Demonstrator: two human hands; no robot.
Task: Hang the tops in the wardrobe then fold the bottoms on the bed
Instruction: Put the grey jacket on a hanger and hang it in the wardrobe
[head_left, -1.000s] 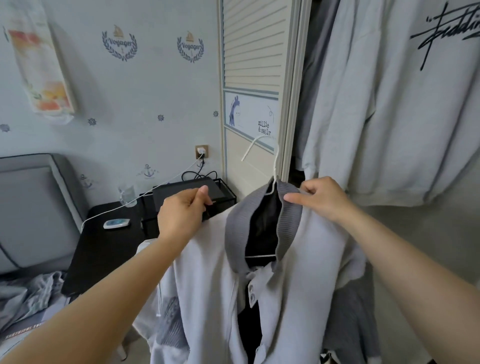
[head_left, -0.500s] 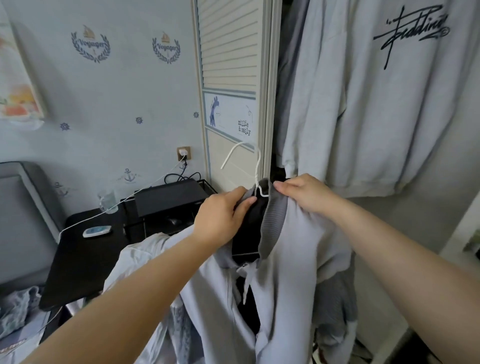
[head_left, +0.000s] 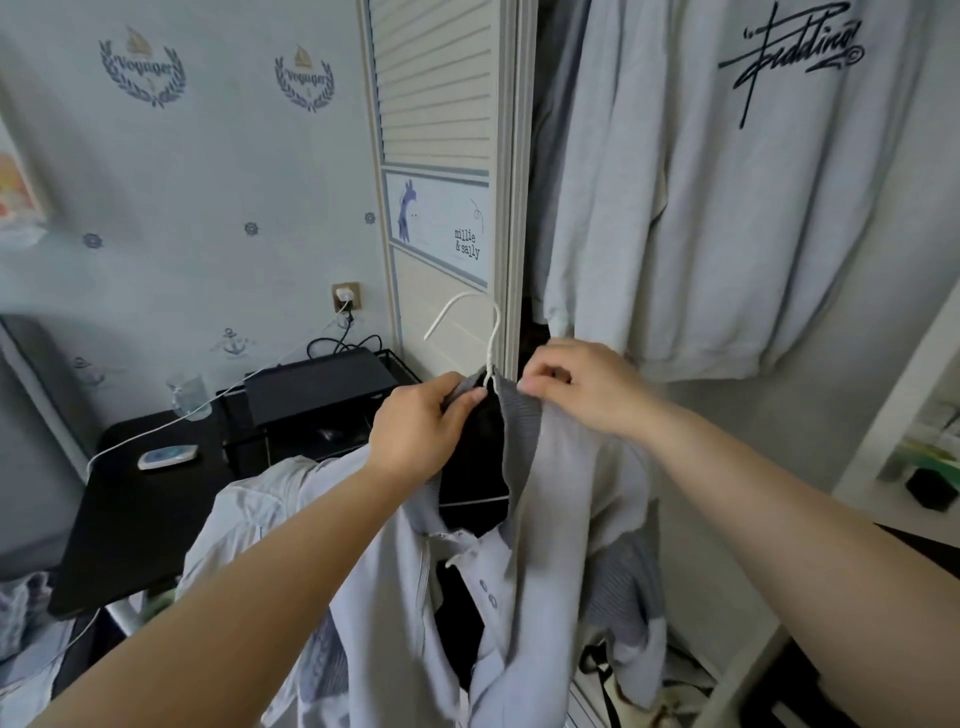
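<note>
the pale grey polo top (head_left: 561, 519) with a darker ribbed collar (head_left: 522, 415) sits on a white wire hanger (head_left: 488, 338), placket unbuttoned, hanging loose and rumpled in front of my open wardrobe (head_left: 524, 156), its hook upright above the collar.

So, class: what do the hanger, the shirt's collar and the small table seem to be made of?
Hanger: probably thin wire with a white, smooth coating; it is slim, with a bent hook.
Collar: grey ribbed knit, matte; fine parallel ribs show, unlike the shirt, whose paler cloth looks smoother.
Table: black, smooth, slightly glossy top; possibly laminate or painted board, hard to tell.
</note>
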